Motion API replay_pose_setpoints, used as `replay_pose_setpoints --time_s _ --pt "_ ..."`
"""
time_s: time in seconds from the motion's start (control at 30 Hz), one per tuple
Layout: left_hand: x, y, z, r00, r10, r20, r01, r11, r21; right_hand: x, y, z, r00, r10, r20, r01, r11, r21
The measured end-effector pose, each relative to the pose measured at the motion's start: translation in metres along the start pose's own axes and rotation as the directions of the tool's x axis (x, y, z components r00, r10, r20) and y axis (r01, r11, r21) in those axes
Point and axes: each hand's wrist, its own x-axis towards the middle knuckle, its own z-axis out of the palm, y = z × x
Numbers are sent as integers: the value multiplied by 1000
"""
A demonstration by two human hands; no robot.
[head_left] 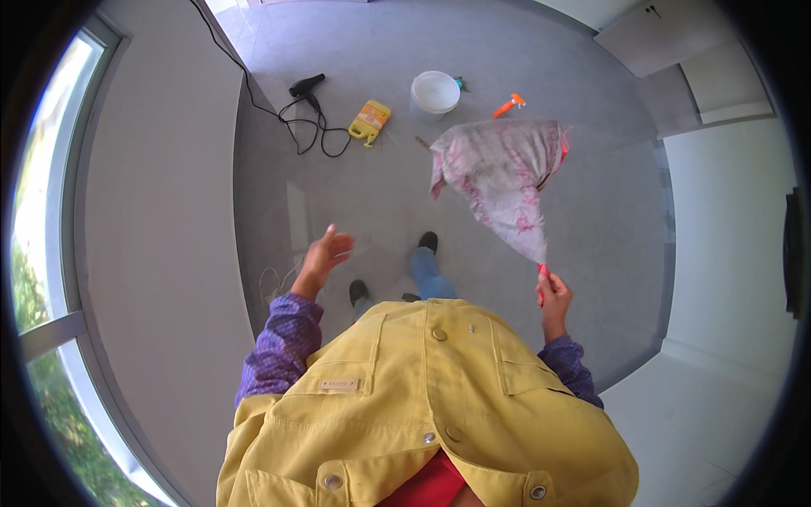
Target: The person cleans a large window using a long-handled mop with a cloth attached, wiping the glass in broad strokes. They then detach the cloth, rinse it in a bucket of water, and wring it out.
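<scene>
My right hand (553, 297) is closed around a thin red handle (542, 270) that carries a pink and white patterned cloth (503, 176), held out in front of me above the grey floor. The cloth fans out wide at its far end and narrows toward my fingers. My left hand (323, 256) is raised to my left with its fingers apart and nothing in it. Below me I see my yellow jacket (422, 406), purple sleeves and my two dark shoes (428, 242).
On the grey floor (380, 51) ahead lie a black hair dryer (307, 85) with a coiled cord, a yellow bottle (370, 121), a white bucket (435, 91) and an orange spray bottle (508, 105). A window (42, 253) runs along the left; white wall panels stand at the right.
</scene>
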Motion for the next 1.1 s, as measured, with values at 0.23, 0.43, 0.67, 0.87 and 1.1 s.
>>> replay_pose_setpoints --time_s 0.23,0.43,0.67,0.87,1.1 --pt "91 110 204 930 -140 341 300 825 -480 64 -3 -44 957 2 291 3 1000 -16" --pt "150 159 212 986 128 104 -54 848 -527 140 30 -80 929 -175 325 262 933 -247" --pt "167 229 254 950 310 36 -233 782 -578 235 46 -80 901 386 197 -284 871 -401" --pt "204 258 239 969 238 64 -200 912 -358 273 83 -74 807 558 195 -497 819 -288" --pt "251 254 227 988 153 36 -133 936 -325 223 147 -66 796 603 43 -521 719 -460"
